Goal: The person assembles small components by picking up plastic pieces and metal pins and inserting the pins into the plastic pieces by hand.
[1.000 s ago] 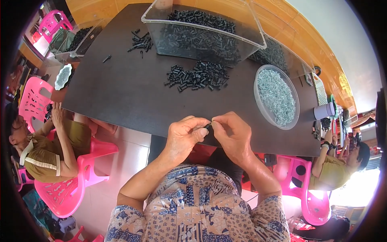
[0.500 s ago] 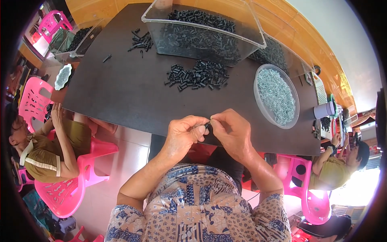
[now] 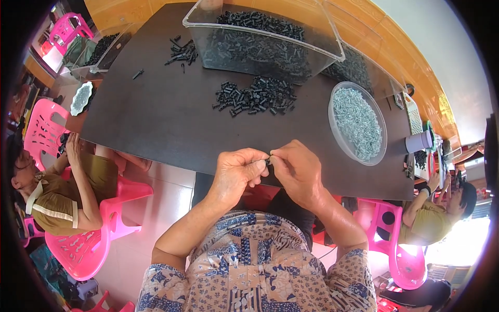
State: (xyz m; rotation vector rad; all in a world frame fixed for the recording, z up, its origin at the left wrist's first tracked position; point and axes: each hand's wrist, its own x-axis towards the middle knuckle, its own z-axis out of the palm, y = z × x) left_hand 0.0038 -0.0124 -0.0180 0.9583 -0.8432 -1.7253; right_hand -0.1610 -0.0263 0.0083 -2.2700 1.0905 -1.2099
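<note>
My left hand (image 3: pixel 236 169) and my right hand (image 3: pixel 299 169) meet at the near edge of the dark table (image 3: pixel 156 119). Between their fingertips is a small black plastic part (image 3: pixel 268 161), mostly covered by the fingers. The left thumb and forefinger pinch it from the left. On its other side the right thumb and forefinger are closed; whether they also hold a tiny screw cannot be seen. Beyond the hands lies a loose pile of black plastic parts (image 3: pixel 254 97). To the right stands a round clear tub (image 3: pixel 332 127) full of small silvery screws (image 3: pixel 358 124).
A large clear bin (image 3: pixel 260 57) of black parts stands at the back, another bin (image 3: pixel 374 65) beside it. A smaller cluster of black parts (image 3: pixel 182 52) and one stray piece (image 3: pixel 138 74) lie far left. People sit at both sides, on pink chairs (image 3: pixel 112 223).
Both hands stay in nearly the same place, with the fingertips shifting slightly around the small black part. The pile and the tub look unchanged.
</note>
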